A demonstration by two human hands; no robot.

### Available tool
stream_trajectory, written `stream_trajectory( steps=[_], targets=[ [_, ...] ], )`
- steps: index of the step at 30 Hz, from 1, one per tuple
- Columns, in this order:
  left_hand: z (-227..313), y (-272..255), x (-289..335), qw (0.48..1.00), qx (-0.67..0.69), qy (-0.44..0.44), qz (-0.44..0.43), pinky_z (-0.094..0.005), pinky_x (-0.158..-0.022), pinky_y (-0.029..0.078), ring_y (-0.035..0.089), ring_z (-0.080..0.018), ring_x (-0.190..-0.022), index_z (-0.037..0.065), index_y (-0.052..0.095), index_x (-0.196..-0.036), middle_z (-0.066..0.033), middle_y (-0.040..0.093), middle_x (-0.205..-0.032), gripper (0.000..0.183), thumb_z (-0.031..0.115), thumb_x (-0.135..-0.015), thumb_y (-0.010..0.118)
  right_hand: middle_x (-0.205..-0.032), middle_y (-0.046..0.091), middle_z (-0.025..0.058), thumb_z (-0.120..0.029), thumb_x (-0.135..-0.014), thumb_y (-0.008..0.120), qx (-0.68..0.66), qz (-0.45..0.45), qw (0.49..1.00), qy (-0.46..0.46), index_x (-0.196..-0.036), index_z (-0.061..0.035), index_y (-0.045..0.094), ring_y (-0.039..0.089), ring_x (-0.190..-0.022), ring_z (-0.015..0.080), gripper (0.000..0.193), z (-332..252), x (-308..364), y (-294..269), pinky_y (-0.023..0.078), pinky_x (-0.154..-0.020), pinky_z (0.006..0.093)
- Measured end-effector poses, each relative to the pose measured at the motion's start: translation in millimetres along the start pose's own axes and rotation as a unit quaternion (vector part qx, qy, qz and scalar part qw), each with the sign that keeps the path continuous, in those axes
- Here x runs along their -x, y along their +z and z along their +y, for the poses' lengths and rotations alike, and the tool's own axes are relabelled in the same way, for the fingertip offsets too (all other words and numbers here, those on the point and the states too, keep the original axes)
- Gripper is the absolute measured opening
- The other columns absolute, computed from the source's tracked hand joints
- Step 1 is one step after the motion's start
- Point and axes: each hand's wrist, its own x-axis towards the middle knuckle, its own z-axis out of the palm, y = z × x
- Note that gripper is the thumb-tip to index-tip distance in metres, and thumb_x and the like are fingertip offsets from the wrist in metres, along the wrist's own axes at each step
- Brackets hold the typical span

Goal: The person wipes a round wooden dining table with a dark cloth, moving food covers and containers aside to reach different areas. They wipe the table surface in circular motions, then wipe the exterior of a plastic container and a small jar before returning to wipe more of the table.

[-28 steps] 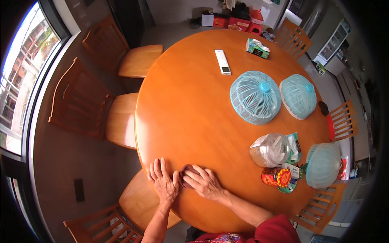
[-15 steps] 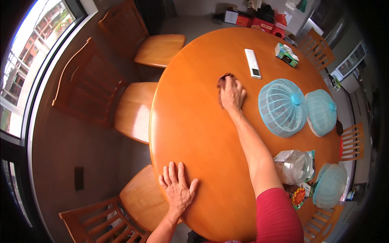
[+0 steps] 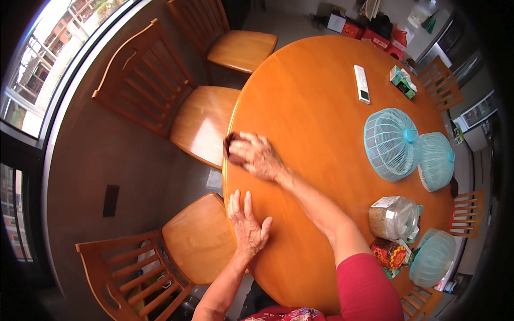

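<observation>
Right hand [image 3: 259, 158] on one cloth [image 3: 231, 150]; covers [image 3: 390, 145] — three

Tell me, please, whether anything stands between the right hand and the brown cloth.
Nothing visible does: the right hand holds the brown cloth directly, at the left edge of the table.

The round tabletop [image 3: 305, 107] is showing a smooth, glossy wood finish, and the chair seat [image 3: 206, 123] beside it is catching light on polished wood. The crumpled cloth [image 3: 228, 145] is looking matt and soft. The domed covers [image 3: 392, 144] are showing ribbed, openwork plastic; the jar [image 3: 393, 219] is looking clear and shiny — glass or plastic, hard to tell. The remote [image 3: 362, 84] is showing smooth plastic — the sleeve [image 3: 369, 283], matt fabric.
</observation>
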Motion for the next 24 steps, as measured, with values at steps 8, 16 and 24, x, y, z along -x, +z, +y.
stream_trajectory(
  steps=[8,16,24],
  targets=[
    [-15,1,5,0.928,0.284,-0.091,0.222,-0.0431,-0.108,0.028,0.035,-0.0308,-0.128,-0.002,0.037,-0.138,-0.0186,0.039,-0.134,0.068,0.046,-0.092,0.053,-0.131,0.055,-0.0031,-0.01,-0.079,0.062,-0.055,-0.093,0.994,-0.022,-0.119,-0.0172,0.062,0.041,-0.129,0.0262,0.04,-119,114,-32,0.04,-0.097,0.0442],
    [-18,-30,29,0.913,0.263,-0.3,0.088,-0.0364,-0.106,0.034,0.046,-0.0263,-0.122,-0.003,0.042,-0.135,-0.0165,0.041,-0.136,0.051,0.034,-0.1,0.048,-0.131,0.054,-0.0025,-0.017,-0.081,0.059,-0.087,-0.132,0.985,-0.063,-0.122,-0.0199,0.06,0.038,-0.132,0.0242,0.041,-218,290,-62,0.037,-0.093,0.0401],
    [-30,-1,52,0.956,0.125,-0.263,0.029,-0.0401,-0.11,0.03,0.035,-0.0326,-0.135,0.002,0.017,-0.15,-0.02,0.032,-0.149,0.07,0.037,-0.099,0.05,-0.128,0.051,0.0077,-0.029,-0.086,0.06,0.14,-0.042,0.988,0.039,-0.124,-0.016,0.053,0.044,-0.124,0.03,0.041,-118,172,-78,0.039,-0.087,0.0446]
  ],
)
